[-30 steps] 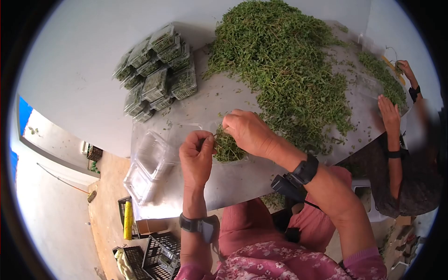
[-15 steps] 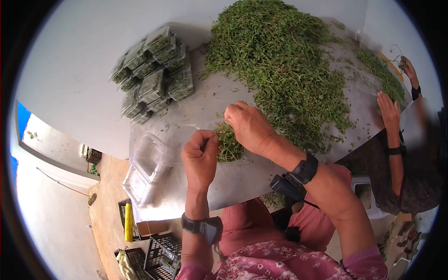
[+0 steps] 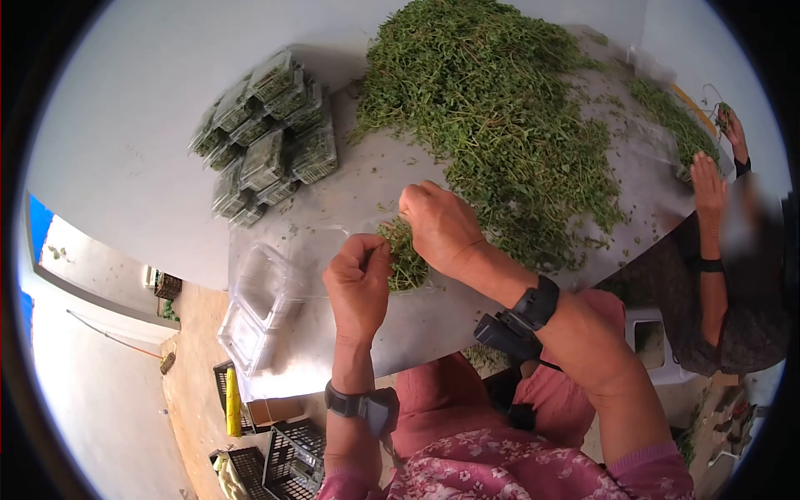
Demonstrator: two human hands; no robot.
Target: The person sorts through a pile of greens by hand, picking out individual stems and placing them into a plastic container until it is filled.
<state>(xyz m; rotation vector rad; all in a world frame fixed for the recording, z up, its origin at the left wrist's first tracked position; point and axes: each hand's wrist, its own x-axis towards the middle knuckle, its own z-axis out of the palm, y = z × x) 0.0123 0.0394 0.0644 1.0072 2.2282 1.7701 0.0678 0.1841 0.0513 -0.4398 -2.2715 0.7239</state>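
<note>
My left hand [image 3: 358, 283] is closed in a pinch, thumb against the fingers, at the left side of a clear plastic clamshell box [image 3: 429, 287]. Leafy green sprigs [image 3: 404, 258] fill the part of the box that shows between my hands. Over its far right side my right hand [image 3: 442, 229] is closed too, fingertips pointing left toward the other hand. Anything pinched in either hand is too small or hidden to make out. A large heap of the same greens [image 3: 492, 108] lies beyond my right hand.
Filled clamshell boxes [image 3: 267, 158] are stacked at the back left of the metal table [image 3: 467, 321]. Open, nested clear boxes [image 3: 258, 304] stand at the left edge. A co-worker's hand [image 3: 710, 183] is at the right, by more greens. Black crates [image 3: 292, 458] sit on the floor.
My hands stay pinched over the box, almost in place. The view has shifted slightly. At the right, the co-worker's nearer hand has moved a little to the right and up.
</note>
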